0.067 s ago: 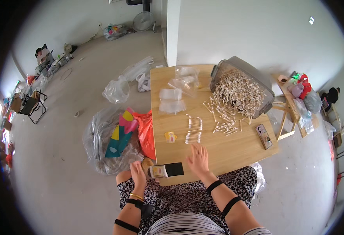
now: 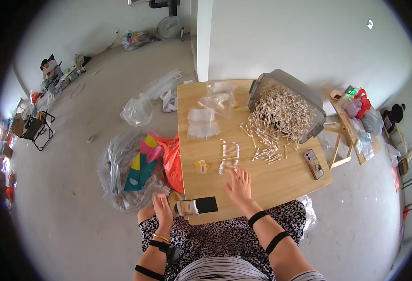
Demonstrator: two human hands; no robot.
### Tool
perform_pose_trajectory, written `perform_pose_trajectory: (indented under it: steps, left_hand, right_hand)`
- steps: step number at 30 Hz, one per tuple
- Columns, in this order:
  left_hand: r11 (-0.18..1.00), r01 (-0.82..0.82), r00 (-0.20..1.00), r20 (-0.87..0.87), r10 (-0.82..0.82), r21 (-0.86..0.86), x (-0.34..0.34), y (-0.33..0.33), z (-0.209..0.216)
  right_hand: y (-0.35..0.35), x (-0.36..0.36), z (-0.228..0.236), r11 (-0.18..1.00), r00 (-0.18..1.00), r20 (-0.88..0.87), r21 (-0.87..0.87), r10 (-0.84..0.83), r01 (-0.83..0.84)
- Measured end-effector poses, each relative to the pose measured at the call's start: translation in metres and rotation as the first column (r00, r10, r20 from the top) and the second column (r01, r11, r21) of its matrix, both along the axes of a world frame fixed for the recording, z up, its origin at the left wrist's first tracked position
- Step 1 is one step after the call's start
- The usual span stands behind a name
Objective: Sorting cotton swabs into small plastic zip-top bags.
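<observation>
Right hand is over the table, fingers loosely extended, nothing visible in the grip; fingertips sit right by the near end of the row of swabs (contact or small gap, can't tell). The row lies in the table's mid-left, sticks roughly parallel, prob. set that way so they can be counted or gathered w/o tangling, unlike the heap.

Left hand is low at the table's near-left corner, fingers bent, just beside the packet; can't tell if it's grasping anything, b/c the inner side is hidden. Packet has a yellow label & pokes past the edge, next to a black pad; that overhang prob. makes it easy to reach from the side.

Bin is tipped, mouth twd the person, so the swabs spill out within reach. Clear bags lie flat at the far left, yellow cards nr the left edge, both prob. kept off the row. Phone is at the right edge, apart from the swabs, presumably out of the way. Red bag is by the table's left side.
</observation>
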State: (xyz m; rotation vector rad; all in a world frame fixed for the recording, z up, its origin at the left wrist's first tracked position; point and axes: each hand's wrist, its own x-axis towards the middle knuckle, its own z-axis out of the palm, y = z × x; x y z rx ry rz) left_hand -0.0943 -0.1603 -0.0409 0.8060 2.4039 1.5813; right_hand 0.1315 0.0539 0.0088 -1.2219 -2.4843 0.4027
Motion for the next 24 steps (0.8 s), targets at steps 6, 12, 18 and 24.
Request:
perform_pose_trajectory:
  steps: [6, 12, 18, 24]
  left_hand:
    - [0.988, 0.129, 0.982, -0.126, -0.139, -0.083, 0.020, 0.022, 0.036]
    - [0.952, 0.268, 0.927, -0.229, -0.296, -0.146, 0.049, 0.041, 0.053]
    - [0.885, 0.408, 0.862, -0.226, -0.454, -0.222, 0.071, 0.062, 0.064]
    - [0.844, 0.460, 0.820, -0.233, -0.523, -0.275, 0.087, 0.080, 0.061]
  right_hand:
    - [0.053, -0.010, 0.001, 0.998, 0.996, 0.084, 0.062, -0.032, 0.026]
    - [0.078, -0.023, 0.000, 0.996, 0.998, 0.037, 0.083, -0.045, 0.042]
    - [0.087, -0.021, -0.008, 0.994, 0.999, 0.022, 0.100, -0.038, 0.035]
    - [0.089, -0.023, -0.006, 0.997, 0.999, 0.025, 0.076, -0.031, 0.029]
